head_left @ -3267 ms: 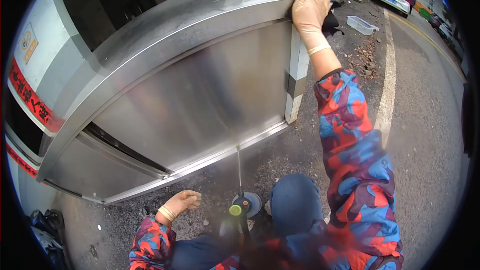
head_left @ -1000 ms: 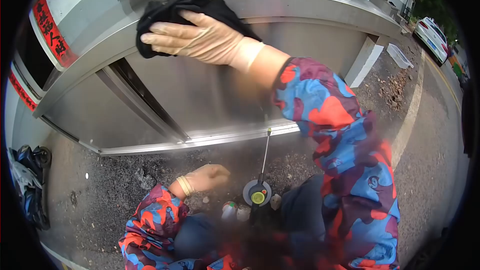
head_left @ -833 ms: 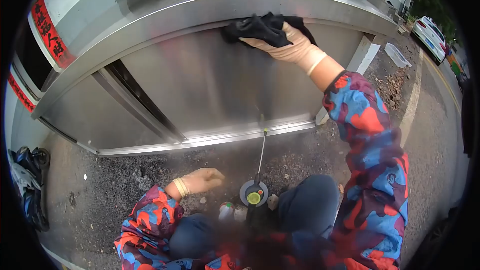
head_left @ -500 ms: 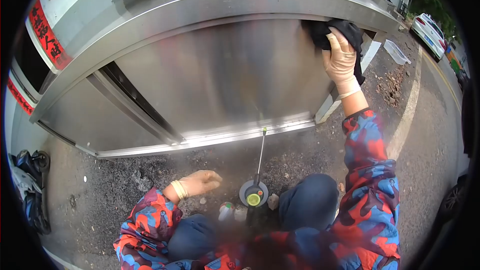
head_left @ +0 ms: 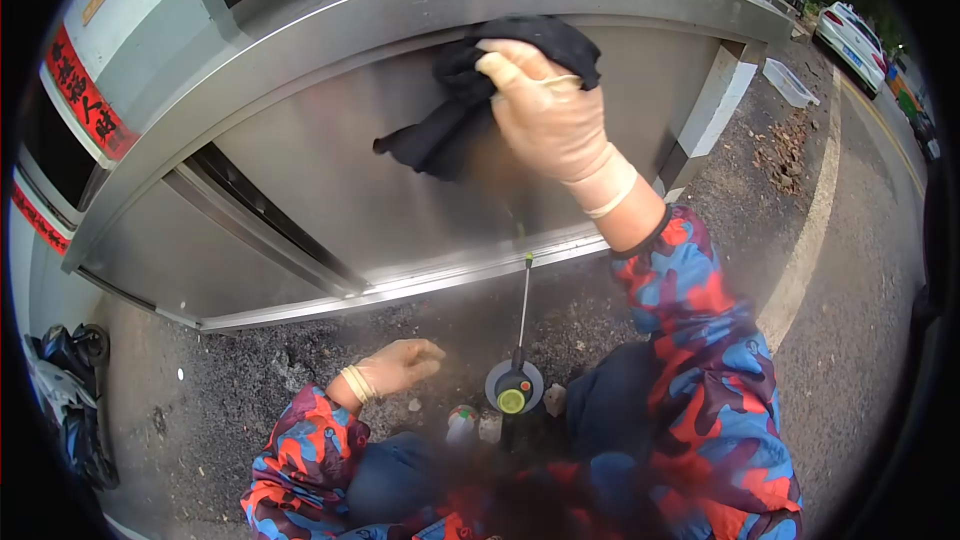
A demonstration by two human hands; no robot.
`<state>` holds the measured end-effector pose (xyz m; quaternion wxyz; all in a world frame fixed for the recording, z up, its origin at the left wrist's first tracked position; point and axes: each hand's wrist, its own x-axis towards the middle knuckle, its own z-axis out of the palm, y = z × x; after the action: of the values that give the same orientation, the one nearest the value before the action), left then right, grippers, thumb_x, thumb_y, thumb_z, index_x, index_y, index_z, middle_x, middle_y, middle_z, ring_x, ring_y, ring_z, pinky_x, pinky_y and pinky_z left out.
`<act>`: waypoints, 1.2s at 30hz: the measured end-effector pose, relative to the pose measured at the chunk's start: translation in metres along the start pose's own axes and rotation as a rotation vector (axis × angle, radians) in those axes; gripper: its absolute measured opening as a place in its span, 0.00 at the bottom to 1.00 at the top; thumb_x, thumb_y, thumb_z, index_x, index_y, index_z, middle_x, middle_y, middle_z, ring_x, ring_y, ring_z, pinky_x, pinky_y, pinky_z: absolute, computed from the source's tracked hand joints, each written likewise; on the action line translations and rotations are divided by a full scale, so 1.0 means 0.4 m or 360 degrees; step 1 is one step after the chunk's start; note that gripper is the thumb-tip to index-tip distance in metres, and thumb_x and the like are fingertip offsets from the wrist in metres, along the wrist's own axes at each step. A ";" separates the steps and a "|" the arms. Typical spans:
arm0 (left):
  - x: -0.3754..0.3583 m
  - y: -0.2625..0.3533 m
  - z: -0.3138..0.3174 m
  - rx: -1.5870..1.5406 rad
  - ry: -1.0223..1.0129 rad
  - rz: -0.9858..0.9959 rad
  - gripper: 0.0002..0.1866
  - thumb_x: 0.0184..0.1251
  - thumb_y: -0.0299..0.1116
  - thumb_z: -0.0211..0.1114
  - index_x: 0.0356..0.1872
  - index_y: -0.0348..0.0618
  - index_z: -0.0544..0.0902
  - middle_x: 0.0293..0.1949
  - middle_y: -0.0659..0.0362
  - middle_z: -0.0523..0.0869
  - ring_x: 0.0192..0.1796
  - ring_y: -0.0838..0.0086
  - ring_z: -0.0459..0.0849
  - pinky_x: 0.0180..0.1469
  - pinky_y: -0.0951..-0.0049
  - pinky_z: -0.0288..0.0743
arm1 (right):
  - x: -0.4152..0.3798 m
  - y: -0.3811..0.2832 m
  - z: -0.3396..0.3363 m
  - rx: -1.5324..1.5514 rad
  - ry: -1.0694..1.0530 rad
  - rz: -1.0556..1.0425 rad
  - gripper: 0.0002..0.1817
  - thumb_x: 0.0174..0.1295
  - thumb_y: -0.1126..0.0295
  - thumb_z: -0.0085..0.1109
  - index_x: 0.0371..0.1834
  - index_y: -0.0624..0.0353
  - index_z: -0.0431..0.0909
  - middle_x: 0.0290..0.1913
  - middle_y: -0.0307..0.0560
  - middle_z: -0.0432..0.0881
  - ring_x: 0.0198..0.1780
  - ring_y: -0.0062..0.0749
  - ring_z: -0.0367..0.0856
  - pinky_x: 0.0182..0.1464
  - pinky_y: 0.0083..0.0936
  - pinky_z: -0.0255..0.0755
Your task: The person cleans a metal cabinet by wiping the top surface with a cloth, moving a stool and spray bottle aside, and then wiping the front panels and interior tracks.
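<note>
My right hand, in a pale rubber glove, grips a black cloth and presses it against the upper part of a large stainless steel panel. The cloth trails down to the left of the hand. Low down, my left hand, also gloved, hangs loosely curled just above the rough asphalt and holds nothing. To its right stands a sprayer with a green cap and a thin lance that points up toward the panel's bottom edge.
A steel ledge runs above the panel, and a white pillar stands at its right end. Rubble and a white tray lie beyond. A white car is parked on the road. A dark scooter sits far left.
My right hand has swept the cloth from the panel's far right end back toward the middle, a little lower. The left hand and the sprayer have stayed put.
</note>
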<state>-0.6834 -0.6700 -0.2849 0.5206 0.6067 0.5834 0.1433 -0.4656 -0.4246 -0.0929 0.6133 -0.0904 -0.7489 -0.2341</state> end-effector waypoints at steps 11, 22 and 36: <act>-0.044 -0.052 0.004 0.0029 -0.0083 -0.0111 0.16 0.73 0.33 0.58 0.56 0.35 0.76 0.49 0.56 0.83 0.52 0.73 0.80 0.56 0.73 0.74 | -0.188 0.383 -0.248 -0.0385 0.0495 0.0739 0.14 0.55 0.79 0.46 0.44 0.65 0.76 0.46 0.56 0.79 0.51 0.48 0.76 0.58 0.35 0.67; -0.040 -0.027 0.009 -0.0126 -0.0030 -0.0202 0.16 0.72 0.33 0.60 0.55 0.35 0.76 0.49 0.57 0.83 0.52 0.75 0.79 0.56 0.74 0.74 | -0.243 0.373 -0.052 -0.0616 0.0577 0.0781 0.34 0.63 0.58 0.54 0.64 0.74 0.59 0.69 0.73 0.54 0.70 0.63 0.55 0.70 0.47 0.51; 0.004 -0.059 0.048 -0.0264 -0.0167 -0.0410 0.17 0.73 0.33 0.59 0.57 0.35 0.76 0.50 0.57 0.82 0.54 0.74 0.78 0.57 0.74 0.72 | -1.055 0.092 -0.050 -0.0422 -0.0627 0.1584 0.42 0.66 0.58 0.55 0.69 0.81 0.46 0.73 0.78 0.44 0.73 0.69 0.49 0.75 0.43 0.47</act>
<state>-0.6811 -0.6829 -0.3122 0.6128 0.4885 0.6145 0.0910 -0.3349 -0.3376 -0.4870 0.4815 -0.5522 -0.6805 0.0133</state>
